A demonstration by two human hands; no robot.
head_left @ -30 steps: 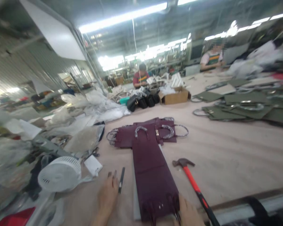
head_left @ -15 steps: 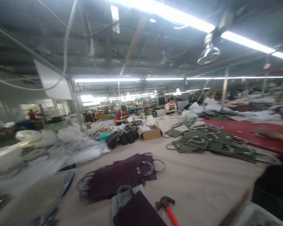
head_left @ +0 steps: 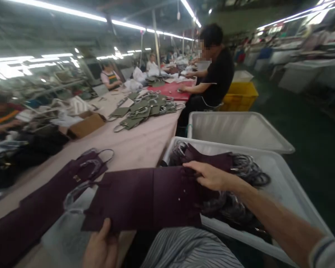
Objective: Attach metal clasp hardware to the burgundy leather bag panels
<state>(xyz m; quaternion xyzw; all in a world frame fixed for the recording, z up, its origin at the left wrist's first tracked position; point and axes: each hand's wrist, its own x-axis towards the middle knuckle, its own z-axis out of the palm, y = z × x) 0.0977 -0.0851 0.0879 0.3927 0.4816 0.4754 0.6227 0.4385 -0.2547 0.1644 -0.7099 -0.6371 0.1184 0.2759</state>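
Note:
A dark purple bag panel (head_left: 134,197) with a wrapped handle at its left end lies opened out across both hands, above the lap. My left hand (head_left: 102,243) grips its lower left edge, thumb on top. At the upper right edge, my right hand (head_left: 209,176) holds the panel with the fingers closed on it, over the near white bin. More purple pieces (head_left: 209,156) with wrapped handles fill that bin. On the table at left lies a stack of purple bag pieces (head_left: 53,186), with a pale sheet (head_left: 64,230) beside it.
Near white bin (head_left: 284,186) stands right of the table (head_left: 128,149), another white bin (head_left: 240,126) behind it, then a yellow bin (head_left: 240,95). Green bag pieces (head_left: 145,109) and a cardboard box (head_left: 86,124) rest on the table. A person in black (head_left: 220,70) sits beyond.
The view has swung right and shows the bins and the seated person. Both hands have come into view, holding a purple panel. The hammer is out of view.

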